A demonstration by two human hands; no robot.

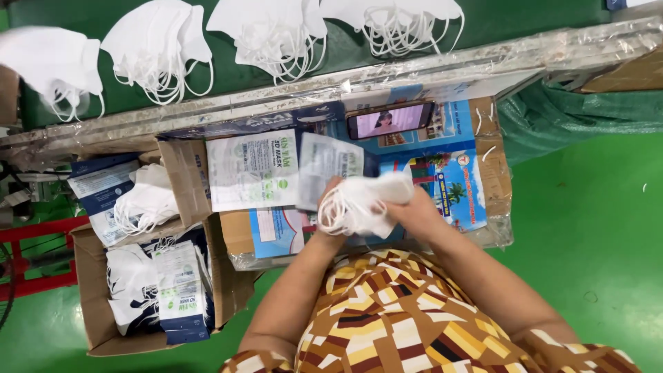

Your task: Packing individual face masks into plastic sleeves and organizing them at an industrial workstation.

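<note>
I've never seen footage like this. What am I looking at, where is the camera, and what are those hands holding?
There is no machine here: a person wears a camera on the head, looking down at their own two hands. The left hand and right hand together hold a small stack of white fabric face masks with ear loops. Below lies a plastic-wrapped cardboard worktable with flat printed mask pouches and a phone. More white mask piles sit on a green belt. An open brown cardboard box holds filled pouches.

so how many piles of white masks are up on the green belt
4. One at the far left edge, one left of centre, one at centre, one right of centre. The frame cuts off the belt, so more may lie out of view.
</note>
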